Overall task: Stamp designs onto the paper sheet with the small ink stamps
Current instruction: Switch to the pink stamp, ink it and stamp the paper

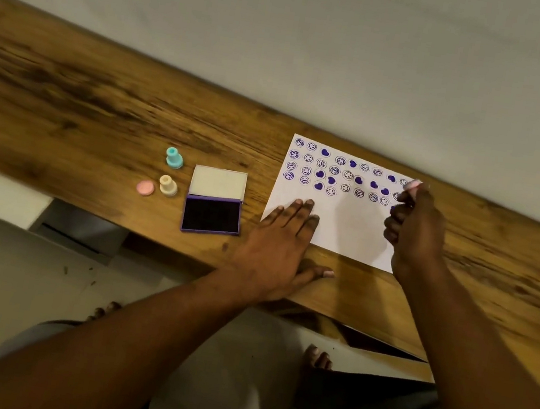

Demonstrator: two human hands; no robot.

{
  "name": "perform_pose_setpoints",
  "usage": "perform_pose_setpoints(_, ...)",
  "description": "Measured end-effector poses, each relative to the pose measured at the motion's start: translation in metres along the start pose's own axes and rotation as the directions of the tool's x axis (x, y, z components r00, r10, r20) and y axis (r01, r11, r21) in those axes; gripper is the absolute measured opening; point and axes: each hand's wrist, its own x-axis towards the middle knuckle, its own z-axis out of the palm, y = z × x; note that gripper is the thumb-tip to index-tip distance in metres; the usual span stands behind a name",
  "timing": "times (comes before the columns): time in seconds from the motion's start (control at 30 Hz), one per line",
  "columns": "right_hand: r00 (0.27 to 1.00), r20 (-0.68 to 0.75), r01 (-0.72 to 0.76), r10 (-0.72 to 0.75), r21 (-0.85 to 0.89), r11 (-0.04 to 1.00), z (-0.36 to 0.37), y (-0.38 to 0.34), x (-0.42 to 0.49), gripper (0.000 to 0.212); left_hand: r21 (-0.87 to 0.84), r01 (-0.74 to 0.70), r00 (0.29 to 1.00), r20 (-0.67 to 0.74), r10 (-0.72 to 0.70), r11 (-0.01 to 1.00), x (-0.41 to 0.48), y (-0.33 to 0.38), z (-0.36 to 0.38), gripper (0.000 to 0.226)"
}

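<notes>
Head view, looking down on a wooden desk (101, 100) set against a pale wall. A white paper sheet (340, 222) lay flat near the desk's right part, its upper half carrying four rows of purple imprints, round smiling faces mixed with solid hearts; the lower half was bare. The left hand (276, 244) rested palm down across the sheet's lower left corner, its fingers (299, 209) extended and slightly spread on the paper, the thumb lying on the wood just below the sheet's edge. The right hand (416, 234) was at the sheet's right edge, at the end of the imprint rows, its fingers curled together around a small pink stamp (415, 185), of which only the pale top showed above the fist; whether the stamp's face touched the paper could not be told. To the left of the sheet an open purple ink pad (212, 214) lay with its lid (218, 182) folded back, the dark pad exposed. Further left stood a teal stamp (174, 157) and a cream stamp (168, 185), both upright, with a pink round cap (145, 187) lying just beside the cream one. Bare feet showed on the tiled floor (38, 273) below the desk edge.
</notes>
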Motion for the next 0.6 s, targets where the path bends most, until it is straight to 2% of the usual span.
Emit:
perform_pose_setpoints(0.13,0.998,0.062,0.036,-0.034,-0.044,0.998,0.023,-0.004,0.010,0.030,0.014,0.013,1.000,0.009,-0.013,1.000,0.002,0.001,0.000,0.108)
perform_pose_setpoints(0.3,0.973,0.168,0.177,-0.161,-0.085,0.981,0.037,0.005,0.015,0.034,-0.005,0.021,1.000,0.022,-0.021,1.000,0.004,0.000,-0.001,0.105)
perform_pose_setpoints(0.43,0.943,0.206,0.312,-0.262,-0.268,0.912,0.042,0.013,0.019,0.033,-0.025,0.011,1.000,0.011,-0.011,1.000,0.001,0.001,-0.006,0.103)
perform_pose_setpoints(0.5,0.916,0.226,0.389,-0.330,-0.306,0.869,0.046,0.015,0.019,0.033,-0.028,-0.004,1.000,-0.030,0.003,1.000,-0.003,0.001,-0.012,0.100)
perform_pose_setpoints(0.6,0.884,0.282,0.451,-0.373,-0.303,0.840,0.055,0.015,0.014,0.027,-0.040,-0.035,0.982,-0.186,0.027,0.999,-0.012,-0.006,-0.025,0.092)
